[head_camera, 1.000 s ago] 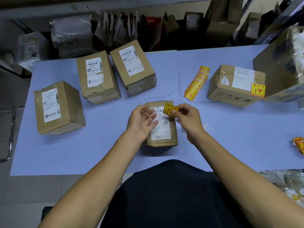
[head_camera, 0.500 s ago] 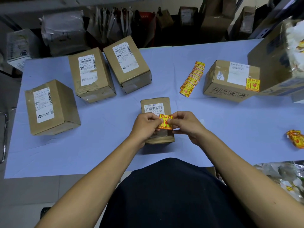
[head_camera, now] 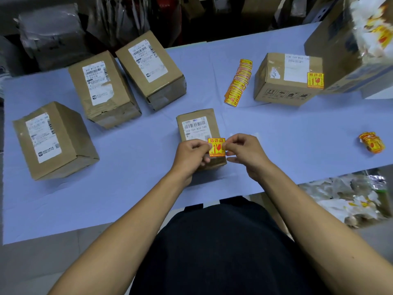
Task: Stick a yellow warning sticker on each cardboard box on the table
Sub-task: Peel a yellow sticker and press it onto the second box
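I've got the yellow sticker pinched at both edges, left hand and right hand fingers grasping it, just above the small box directly under my fingers. Risk, I'd say: uneven press-down, then creases or skew over the white label.

Parcel depot: labelled boxes, heaped packages

A pale blue table stands before dim shelves crowded with wrapped parcels.

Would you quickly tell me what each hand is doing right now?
Left hand: closed, pinching the sticker.
Right hand: closed, pinching the same sticker.
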`<act>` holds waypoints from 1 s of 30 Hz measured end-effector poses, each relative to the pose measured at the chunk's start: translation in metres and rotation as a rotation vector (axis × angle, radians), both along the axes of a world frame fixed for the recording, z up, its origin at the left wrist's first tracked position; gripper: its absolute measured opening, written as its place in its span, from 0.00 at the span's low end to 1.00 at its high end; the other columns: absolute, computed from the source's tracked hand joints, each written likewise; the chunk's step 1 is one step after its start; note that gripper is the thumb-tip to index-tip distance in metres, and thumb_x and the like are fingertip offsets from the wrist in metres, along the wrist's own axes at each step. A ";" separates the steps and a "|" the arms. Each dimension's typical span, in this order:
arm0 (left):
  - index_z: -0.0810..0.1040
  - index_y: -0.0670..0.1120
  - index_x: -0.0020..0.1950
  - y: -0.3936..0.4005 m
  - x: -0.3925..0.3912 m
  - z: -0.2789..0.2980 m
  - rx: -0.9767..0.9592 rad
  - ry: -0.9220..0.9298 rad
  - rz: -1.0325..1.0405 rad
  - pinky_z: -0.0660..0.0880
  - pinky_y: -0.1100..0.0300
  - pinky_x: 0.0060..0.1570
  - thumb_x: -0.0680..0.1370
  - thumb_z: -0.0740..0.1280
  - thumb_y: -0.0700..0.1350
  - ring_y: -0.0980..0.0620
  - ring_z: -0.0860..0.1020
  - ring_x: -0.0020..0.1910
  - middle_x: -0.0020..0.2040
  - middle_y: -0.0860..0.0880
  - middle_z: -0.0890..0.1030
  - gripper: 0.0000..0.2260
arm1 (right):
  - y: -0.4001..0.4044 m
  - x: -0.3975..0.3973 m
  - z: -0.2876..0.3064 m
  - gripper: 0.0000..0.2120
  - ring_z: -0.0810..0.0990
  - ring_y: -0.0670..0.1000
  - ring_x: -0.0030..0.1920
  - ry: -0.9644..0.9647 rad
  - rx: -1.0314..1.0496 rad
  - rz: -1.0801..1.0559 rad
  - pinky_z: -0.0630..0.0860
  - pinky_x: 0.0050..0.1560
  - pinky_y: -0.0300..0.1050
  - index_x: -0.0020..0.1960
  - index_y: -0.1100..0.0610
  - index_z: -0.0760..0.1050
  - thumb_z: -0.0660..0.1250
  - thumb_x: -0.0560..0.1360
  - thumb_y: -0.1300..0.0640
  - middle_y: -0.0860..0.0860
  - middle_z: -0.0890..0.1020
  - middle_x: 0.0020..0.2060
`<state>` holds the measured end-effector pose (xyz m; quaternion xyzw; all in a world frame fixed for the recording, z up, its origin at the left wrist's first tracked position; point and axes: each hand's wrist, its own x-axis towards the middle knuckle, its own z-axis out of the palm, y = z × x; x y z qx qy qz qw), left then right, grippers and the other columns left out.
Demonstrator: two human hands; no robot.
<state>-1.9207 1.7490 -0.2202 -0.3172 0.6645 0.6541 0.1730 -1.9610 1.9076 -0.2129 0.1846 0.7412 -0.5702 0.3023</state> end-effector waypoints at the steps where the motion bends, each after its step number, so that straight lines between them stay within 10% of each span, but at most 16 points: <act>1: 0.83 0.44 0.42 -0.001 0.002 0.000 0.009 -0.008 0.004 0.71 0.67 0.25 0.78 0.69 0.40 0.58 0.75 0.24 0.26 0.50 0.78 0.06 | 0.000 0.002 -0.001 0.07 0.80 0.41 0.28 -0.006 -0.008 -0.019 0.78 0.32 0.36 0.41 0.58 0.77 0.69 0.77 0.66 0.51 0.81 0.34; 30: 0.81 0.45 0.37 0.018 0.011 -0.011 -0.621 -0.048 -0.360 0.81 0.50 0.43 0.76 0.66 0.46 0.47 0.81 0.43 0.39 0.49 0.84 0.10 | 0.012 0.005 -0.030 0.05 0.83 0.59 0.52 0.000 0.096 0.176 0.82 0.48 0.52 0.42 0.60 0.78 0.67 0.76 0.65 0.61 0.84 0.46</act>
